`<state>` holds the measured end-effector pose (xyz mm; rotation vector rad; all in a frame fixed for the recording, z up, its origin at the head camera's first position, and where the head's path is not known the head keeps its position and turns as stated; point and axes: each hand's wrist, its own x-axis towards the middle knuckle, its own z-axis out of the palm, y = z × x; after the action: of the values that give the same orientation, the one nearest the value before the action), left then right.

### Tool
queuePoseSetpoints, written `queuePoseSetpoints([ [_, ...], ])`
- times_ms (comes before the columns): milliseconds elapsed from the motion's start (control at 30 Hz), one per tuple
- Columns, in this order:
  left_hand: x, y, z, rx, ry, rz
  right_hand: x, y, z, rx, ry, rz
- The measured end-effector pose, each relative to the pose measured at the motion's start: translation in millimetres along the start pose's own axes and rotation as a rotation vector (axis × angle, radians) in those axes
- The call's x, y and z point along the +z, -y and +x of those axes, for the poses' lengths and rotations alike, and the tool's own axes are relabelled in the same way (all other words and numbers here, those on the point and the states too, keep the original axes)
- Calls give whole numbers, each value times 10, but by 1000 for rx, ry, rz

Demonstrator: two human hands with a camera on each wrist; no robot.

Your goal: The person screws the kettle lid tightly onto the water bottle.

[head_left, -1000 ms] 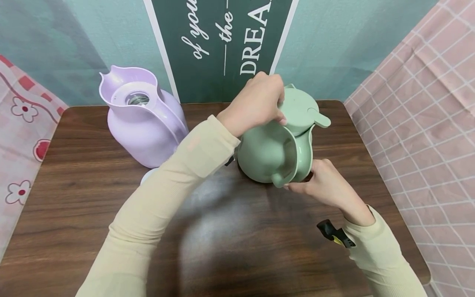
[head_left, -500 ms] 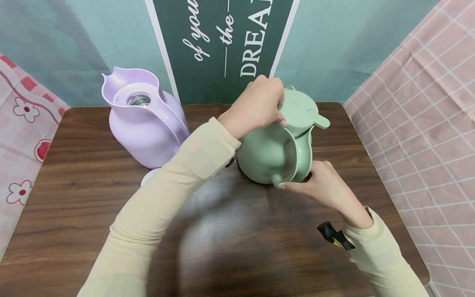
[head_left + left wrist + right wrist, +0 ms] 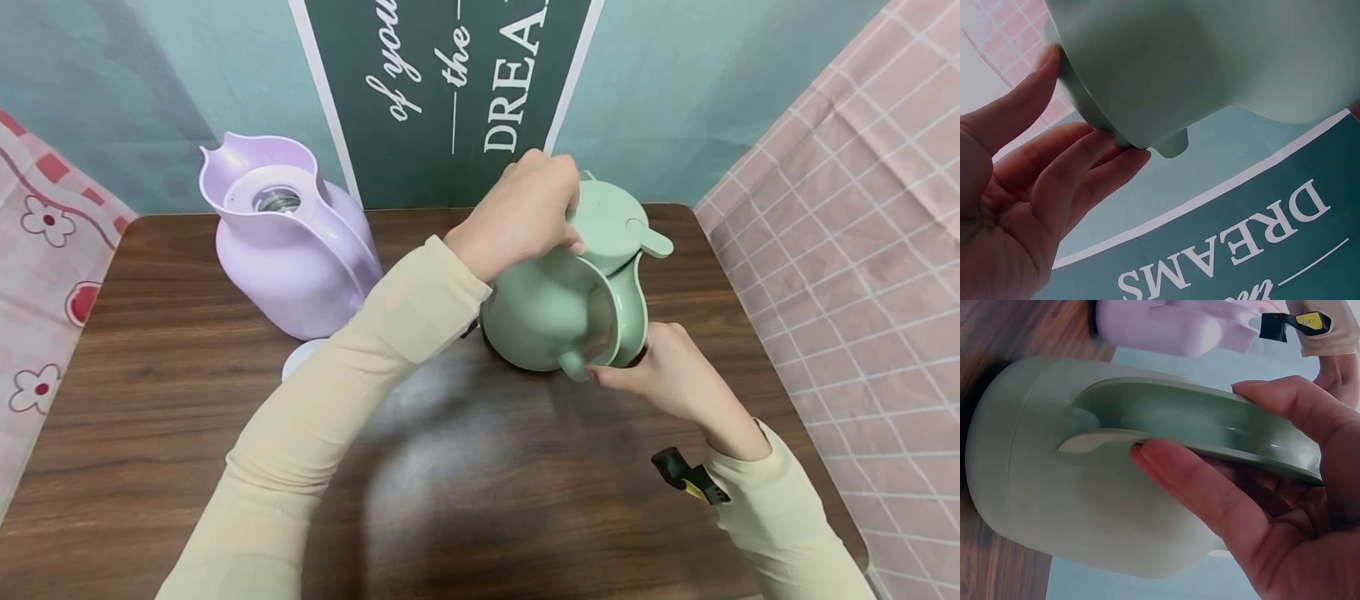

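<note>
A green vacuum jug [image 3: 536, 321] stands on the wooden table, its flat lid [image 3: 606, 221] in place on top. From the left, my left hand [image 3: 525, 208] reaches over and grips the lid's edge. The left wrist view shows that hand [image 3: 1029, 187] with its thumb on one side of the lid's rim and its fingers on the other. My right hand [image 3: 675, 375] holds the jug's wide handle [image 3: 633, 308]. Its thumb and fingers lie on either side of the handle in the right wrist view, where the jug's body [image 3: 1110, 500] fills the middle.
To the left stands a lilac vacuum jug [image 3: 296, 267] with its mouth uncovered. Partly behind my left sleeve lies a small white round piece [image 3: 300, 357]. A green lettered hanging [image 3: 442, 100] and a pink checked cloth [image 3: 847, 233] border the table [image 3: 480, 517].
The green jug's handle has turned slightly to the right, and my right hand has moved with it. My left hand has shifted only a little and keeps its grip.
</note>
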<state>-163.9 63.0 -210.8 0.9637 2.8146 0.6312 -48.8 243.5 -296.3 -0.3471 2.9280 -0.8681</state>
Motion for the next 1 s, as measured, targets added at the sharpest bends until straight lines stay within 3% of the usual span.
queuePoseSetpoints([
  [600, -11, 76, -3, 87, 24, 35, 25, 3, -26, -1, -3, -3],
  [800, 12, 45, -35, 39, 28, -2, 44, 12, -36, 16, -4, 3],
  [1000, 65, -55, -101, -5, 12, 30, 56, 24, -55, 24, -11, 7],
])
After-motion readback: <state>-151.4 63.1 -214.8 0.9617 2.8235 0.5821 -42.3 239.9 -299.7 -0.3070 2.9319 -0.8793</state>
